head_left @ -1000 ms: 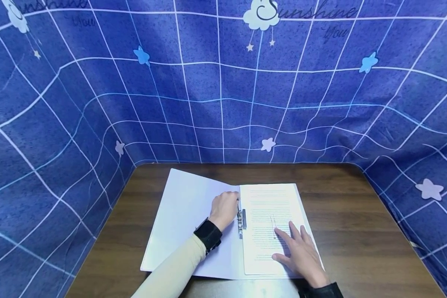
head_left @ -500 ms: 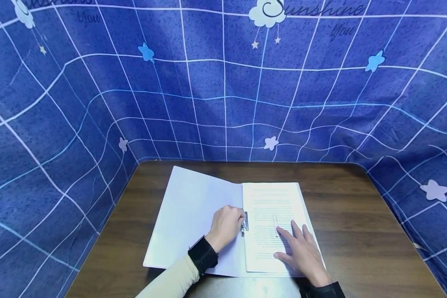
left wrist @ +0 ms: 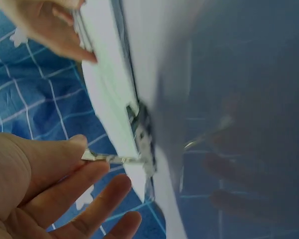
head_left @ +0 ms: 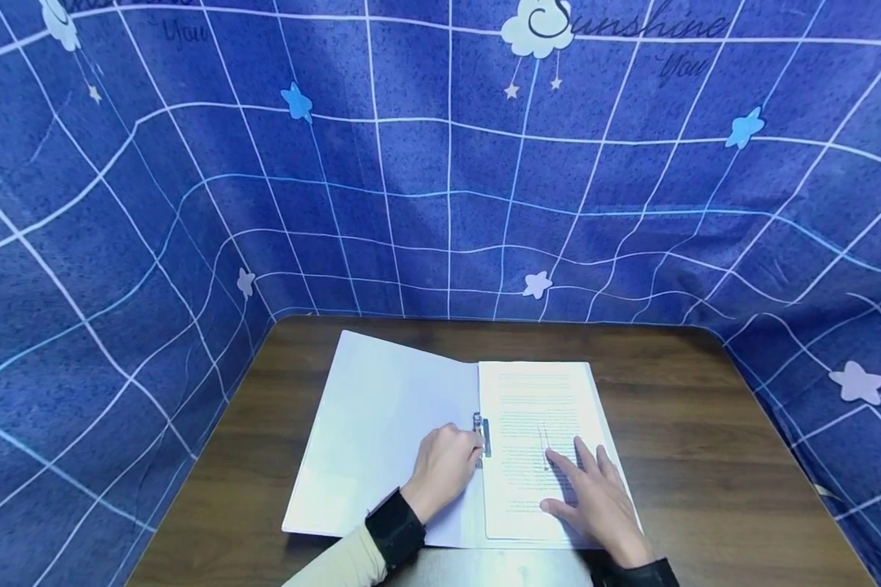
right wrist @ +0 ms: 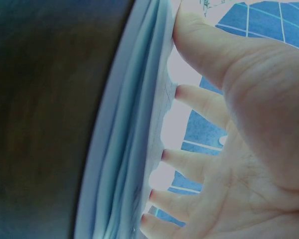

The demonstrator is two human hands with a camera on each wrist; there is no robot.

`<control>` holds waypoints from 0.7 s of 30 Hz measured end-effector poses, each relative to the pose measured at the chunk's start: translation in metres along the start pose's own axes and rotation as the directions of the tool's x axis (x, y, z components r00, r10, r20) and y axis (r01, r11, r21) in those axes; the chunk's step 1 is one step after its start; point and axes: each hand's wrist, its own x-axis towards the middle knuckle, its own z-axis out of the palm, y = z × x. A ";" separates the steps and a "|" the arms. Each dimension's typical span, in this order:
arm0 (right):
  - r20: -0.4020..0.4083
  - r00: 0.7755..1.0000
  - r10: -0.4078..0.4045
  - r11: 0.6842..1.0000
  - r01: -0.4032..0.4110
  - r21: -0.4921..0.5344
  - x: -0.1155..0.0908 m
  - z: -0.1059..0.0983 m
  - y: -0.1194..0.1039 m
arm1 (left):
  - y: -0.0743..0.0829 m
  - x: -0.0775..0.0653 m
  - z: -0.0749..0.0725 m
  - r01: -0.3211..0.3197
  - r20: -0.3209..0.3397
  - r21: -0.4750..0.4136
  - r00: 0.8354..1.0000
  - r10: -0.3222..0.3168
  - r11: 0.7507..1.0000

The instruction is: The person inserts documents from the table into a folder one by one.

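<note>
A white clip folder [head_left: 374, 432] lies spread on the table with a stack of printed sheets [head_left: 532, 387] on its right side. Along the spine sits a metal clip [head_left: 477, 421]. My left hand [head_left: 443, 466] is at that clip; in the left wrist view, its thumb and index finger pinch the clip's thin metal lever [left wrist: 117, 159], while the other fingers are held apart. Flat over the lower right of the sheets, my right hand [head_left: 596, 499] rests with fingers spread. The right wrist view shows its fingertips touching the top page, with the page edges [right wrist: 134, 114] beside them.
The folder stands on a brown wooden table [head_left: 705, 432]. Behind and on both sides hangs a blue gridded curtain [head_left: 411, 163] with stars and clouds. Two thin lines, like a cord or a drawing, show on the top page near the right index finger.
My left hand has come down along the spine from its far part toward me, and the far end of the clip now shows above it. The right hand stays on the sheets.
</note>
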 end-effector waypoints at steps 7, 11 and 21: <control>0.029 0.999 0.025 1.000 -0.025 0.002 0.000 -0.002 0.001 | 0.009 -0.019 0.012 -0.069 0.015 0.150 0.998 0.067 0.986; 0.049 0.998 0.039 0.999 -0.039 -0.006 0.001 -0.003 0.000 | 0.014 -0.026 0.014 -0.081 0.050 0.220 0.996 0.072 0.972; 0.045 0.999 0.020 1.000 -0.020 -0.012 0.002 -0.001 -0.002 | 0.024 -0.032 0.017 -0.150 0.129 0.382 0.986 0.108 0.912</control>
